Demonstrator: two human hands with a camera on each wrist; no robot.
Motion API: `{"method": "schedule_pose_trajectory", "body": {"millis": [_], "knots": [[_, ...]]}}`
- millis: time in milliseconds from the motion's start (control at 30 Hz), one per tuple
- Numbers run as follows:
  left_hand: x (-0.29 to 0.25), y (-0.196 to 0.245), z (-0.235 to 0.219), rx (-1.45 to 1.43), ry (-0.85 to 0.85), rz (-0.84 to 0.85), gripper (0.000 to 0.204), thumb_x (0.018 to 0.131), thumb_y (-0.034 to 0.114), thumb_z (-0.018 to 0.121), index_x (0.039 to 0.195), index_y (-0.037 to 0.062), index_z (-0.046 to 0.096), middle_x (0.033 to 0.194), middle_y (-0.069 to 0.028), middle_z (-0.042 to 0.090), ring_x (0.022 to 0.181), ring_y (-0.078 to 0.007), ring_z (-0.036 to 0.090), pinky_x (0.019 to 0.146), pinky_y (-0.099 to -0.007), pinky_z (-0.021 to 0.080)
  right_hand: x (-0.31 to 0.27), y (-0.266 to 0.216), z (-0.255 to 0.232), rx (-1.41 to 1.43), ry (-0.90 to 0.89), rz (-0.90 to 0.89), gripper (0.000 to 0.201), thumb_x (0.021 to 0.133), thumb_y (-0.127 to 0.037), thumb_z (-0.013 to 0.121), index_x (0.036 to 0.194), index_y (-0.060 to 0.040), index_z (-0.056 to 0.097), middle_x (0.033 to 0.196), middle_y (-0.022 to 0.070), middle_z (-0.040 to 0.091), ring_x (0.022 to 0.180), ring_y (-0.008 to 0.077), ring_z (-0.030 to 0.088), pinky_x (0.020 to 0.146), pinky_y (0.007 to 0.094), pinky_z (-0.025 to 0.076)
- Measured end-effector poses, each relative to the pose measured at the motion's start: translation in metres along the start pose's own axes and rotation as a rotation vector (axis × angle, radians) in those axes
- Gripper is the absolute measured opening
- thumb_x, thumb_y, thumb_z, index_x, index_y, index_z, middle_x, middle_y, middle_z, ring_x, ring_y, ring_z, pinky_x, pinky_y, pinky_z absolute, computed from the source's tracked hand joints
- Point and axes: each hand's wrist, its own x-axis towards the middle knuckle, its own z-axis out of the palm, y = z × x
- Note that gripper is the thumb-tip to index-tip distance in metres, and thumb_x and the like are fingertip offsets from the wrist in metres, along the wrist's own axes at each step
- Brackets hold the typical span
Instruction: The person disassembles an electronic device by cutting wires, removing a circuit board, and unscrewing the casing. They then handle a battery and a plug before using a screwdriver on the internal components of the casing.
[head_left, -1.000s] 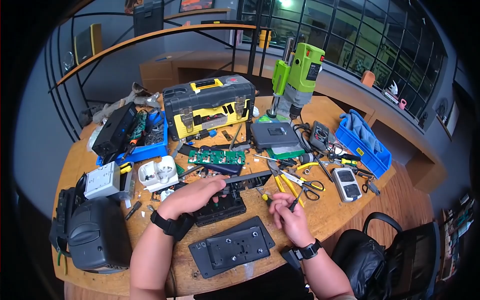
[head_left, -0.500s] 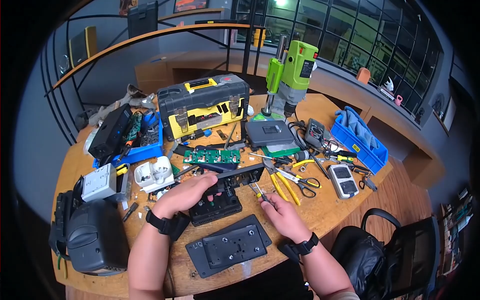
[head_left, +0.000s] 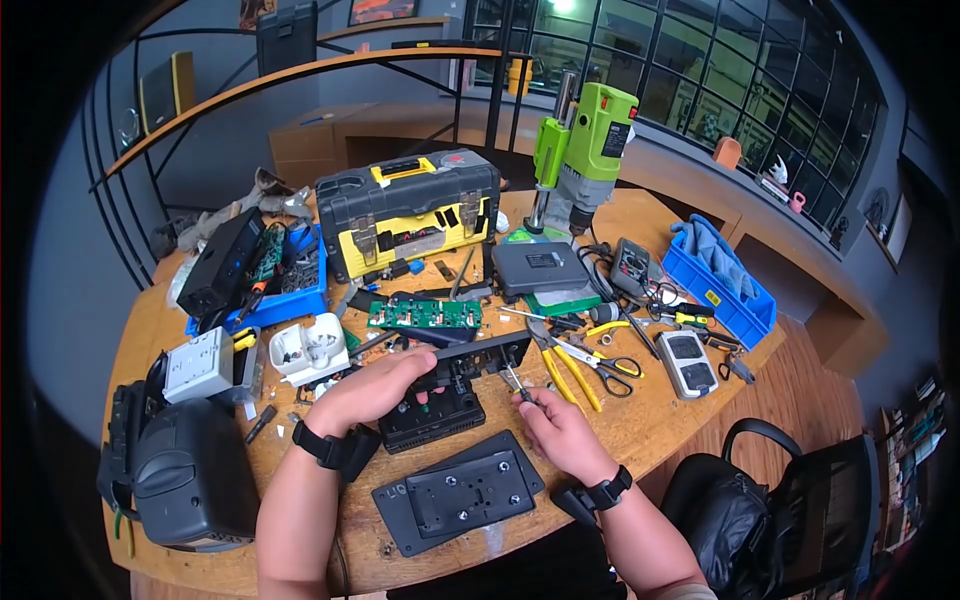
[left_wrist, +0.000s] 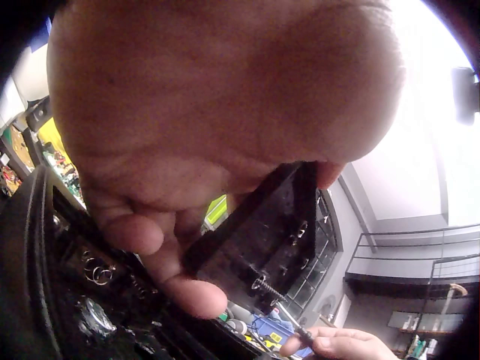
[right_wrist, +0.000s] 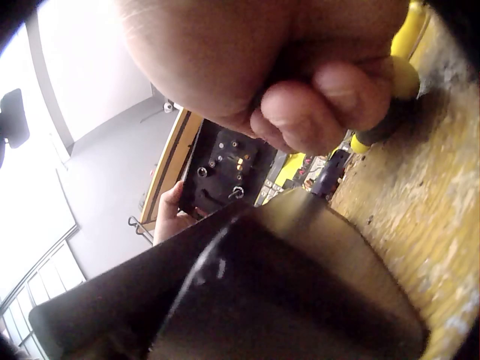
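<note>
1. Hands number two, held apart. Left hand (head_left: 385, 388) grips one black panel (head_left: 488, 353), tilted up over one black housing (head_left: 435, 424) on the table (head_left: 640, 430). Right hand (head_left: 565, 432) pinches one slim tool (head_left: 514, 380), metal shaft reaching to the panel; tip contact cannot be confirmed.
2. Base plate (head_left: 480, 497), one, with four bright fixings, lies on the near side of the housing.
3. Table surface: wooden, scuffed, littered. Room: grey wall (head_left: 75, 330); gridded window (head_left: 690, 90) far beyond the housing; one black chair (head_left: 825, 520) well to its right.
4. Beyond the housing: one toolbox (head_left: 410, 205), one drill press (head_left: 597, 140). Right of it: one pair of scissors (head_left: 622, 368).
5. Obstruction: left hand covers part of panel and housing in the head view.
</note>
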Motion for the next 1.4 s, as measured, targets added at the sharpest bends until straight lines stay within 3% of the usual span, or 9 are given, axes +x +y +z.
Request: {"method": "schedule_pose_trajectory", "body": {"millis": [1067, 1267, 1400], "knots": [[0.004, -0.006, -0.003, 0.054, -0.041, 0.016, 0.047, 0.11, 0.039, 0.033, 0.115, 0.0021, 0.063, 0.105, -0.0055, 0.068, 0.085, -0.0167, 0.059, 0.079, -0.0318, 0.049, -0.001, 0.002, 0.001, -0.005, 0.004, 0.004, 0.031, 0.107, -0.024, 0.058, 0.125, -0.0012, 0.067, 0.102, 0.0177, 0.074, 0.094, 0.0252, 0.071, 0.085, 0.0337, 0.054], [0.002, -0.006, -0.002, 0.053, -0.064, 0.018, 0.048, 0.11, 0.037, 0.037, 0.132, 0.0022, 0.061, 0.106, -0.0061, 0.068, 0.09, -0.0169, 0.06, 0.087, -0.0312, 0.049, 0.0, 0.003, 0.001, -0.031, 0.008, -0.006, 0.031, 0.107, -0.025, 0.059, 0.125, -0.0013, 0.066, 0.104, 0.0193, 0.074, 0.096, 0.029, 0.072, 0.086, 0.0355, 0.054], [0.003, -0.012, -0.001, 0.062, -0.106, 0.087, 0.043, 0.105, 0.026, 0.052, 0.143, 0.0058, 0.056, 0.117, -0.0079, 0.065, 0.102, -0.0171, 0.059, 0.095, -0.0322, 0.048, 0.003, 0.013, 0.002, -0.056, 0.009, -0.058, 0.03, 0.107, -0.025, 0.058, 0.125, -0.0014, 0.064, 0.106, 0.0205, 0.073, 0.097, 0.0312, 0.072, 0.086, 0.0366, 0.054]]}}
